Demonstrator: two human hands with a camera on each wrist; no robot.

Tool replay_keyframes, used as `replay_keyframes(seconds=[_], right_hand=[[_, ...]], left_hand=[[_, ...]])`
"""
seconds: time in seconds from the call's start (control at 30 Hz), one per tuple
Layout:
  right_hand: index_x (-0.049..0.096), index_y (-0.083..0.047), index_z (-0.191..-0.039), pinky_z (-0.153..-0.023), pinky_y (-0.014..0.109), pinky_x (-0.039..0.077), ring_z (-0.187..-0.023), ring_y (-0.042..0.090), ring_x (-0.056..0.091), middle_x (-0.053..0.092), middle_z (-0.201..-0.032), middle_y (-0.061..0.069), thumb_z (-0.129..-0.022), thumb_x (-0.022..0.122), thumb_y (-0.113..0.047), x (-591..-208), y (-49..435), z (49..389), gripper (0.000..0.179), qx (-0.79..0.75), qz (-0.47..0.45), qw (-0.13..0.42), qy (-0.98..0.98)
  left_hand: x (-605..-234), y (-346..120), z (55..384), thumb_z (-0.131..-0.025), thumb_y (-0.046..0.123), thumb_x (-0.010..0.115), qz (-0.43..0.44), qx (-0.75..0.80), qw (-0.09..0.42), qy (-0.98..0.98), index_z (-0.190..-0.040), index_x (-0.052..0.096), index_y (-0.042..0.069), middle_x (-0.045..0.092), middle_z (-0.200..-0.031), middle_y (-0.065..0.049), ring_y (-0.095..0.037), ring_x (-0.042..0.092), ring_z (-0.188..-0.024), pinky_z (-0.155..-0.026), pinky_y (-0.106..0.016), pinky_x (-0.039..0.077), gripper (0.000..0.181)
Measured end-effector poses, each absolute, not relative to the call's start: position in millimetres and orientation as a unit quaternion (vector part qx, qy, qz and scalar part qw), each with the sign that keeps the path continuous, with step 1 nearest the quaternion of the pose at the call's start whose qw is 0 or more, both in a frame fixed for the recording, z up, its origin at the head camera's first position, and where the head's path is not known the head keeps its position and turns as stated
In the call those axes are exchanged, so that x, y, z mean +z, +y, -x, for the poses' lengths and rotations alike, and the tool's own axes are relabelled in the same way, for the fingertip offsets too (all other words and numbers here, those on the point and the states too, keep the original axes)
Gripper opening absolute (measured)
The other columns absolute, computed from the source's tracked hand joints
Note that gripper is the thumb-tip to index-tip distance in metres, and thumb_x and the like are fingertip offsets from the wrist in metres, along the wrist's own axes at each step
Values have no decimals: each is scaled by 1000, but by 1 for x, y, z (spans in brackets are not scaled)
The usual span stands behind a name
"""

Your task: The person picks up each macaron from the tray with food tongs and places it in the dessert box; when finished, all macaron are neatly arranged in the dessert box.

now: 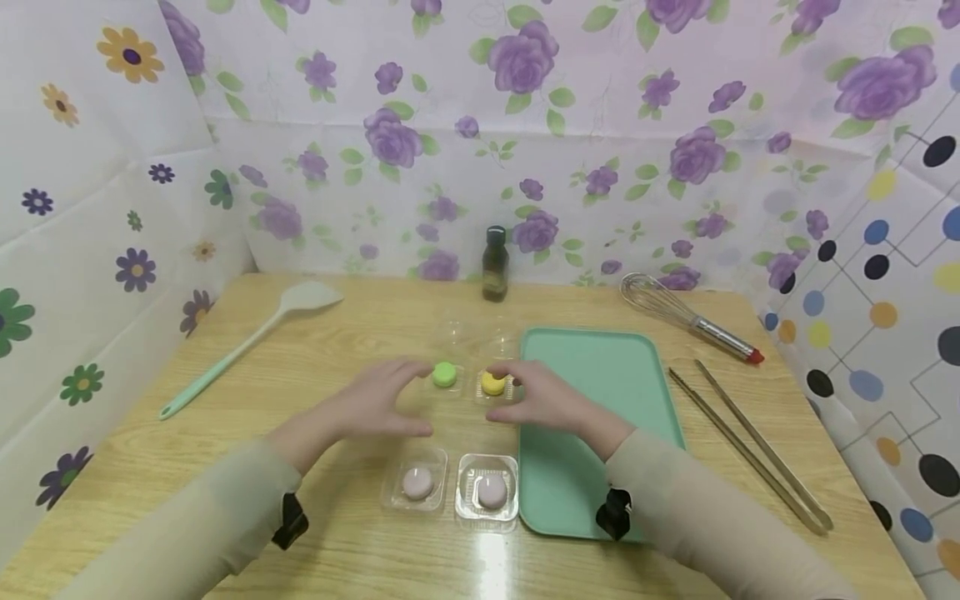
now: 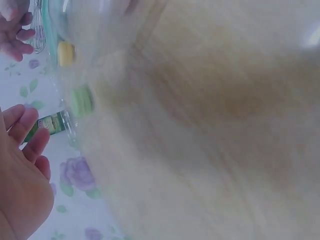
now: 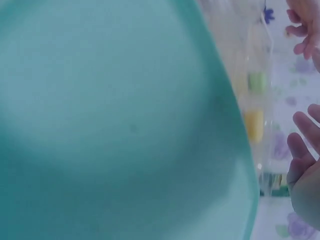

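Note:
My left hand hovers over the table with fingers spread and nothing in its grasp, just left of a green macaron. Facing it, my right hand is likewise apart from things, beside a yellow macaron and above the tray's left edge. Both macarons sit in clear plastic boxes with raised lids. Nearer to me, a pale pink macaron lies in one clear box, and another pale pink macaron in the clear box to its right.
A green tray lies right of the boxes. Farther right are metal tongs and a whisk with a red tip. A dark bottle stands by the flowered back cloth. A long spatula lies on the left.

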State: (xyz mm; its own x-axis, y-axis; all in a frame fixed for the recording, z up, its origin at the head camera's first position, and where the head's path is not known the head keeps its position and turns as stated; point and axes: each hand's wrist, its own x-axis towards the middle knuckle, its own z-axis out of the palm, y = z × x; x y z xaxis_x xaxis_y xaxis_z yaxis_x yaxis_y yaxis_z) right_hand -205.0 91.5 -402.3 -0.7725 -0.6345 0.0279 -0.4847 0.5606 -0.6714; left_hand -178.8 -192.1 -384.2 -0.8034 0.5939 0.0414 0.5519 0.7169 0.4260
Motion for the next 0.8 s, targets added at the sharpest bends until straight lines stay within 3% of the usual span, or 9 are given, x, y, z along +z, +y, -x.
replay_keyframes(seconds=[0.47,0.8], right_hand=[[44,-11,-138,-89,44,43,-111,31,49,51,-130,9,-82,71,-33,-407,120,242,67,-385,205,104,894],[37,-10,-142,-87,44,45,-112,33,49,49,-132,11,-85,68,-35,-408,125,267,69,-395,171,126,894]], left_hand=[[-380,-160,230,-78,48,71,-275,209,96,933,-143,35,9,40,-144,-10,-29,35,-131,-109,-49,23,84],[-383,-137,259,-80,45,69,-261,225,106,933,-143,34,6,41,-143,-10,-28,37,-131,-108,-44,27,82]])
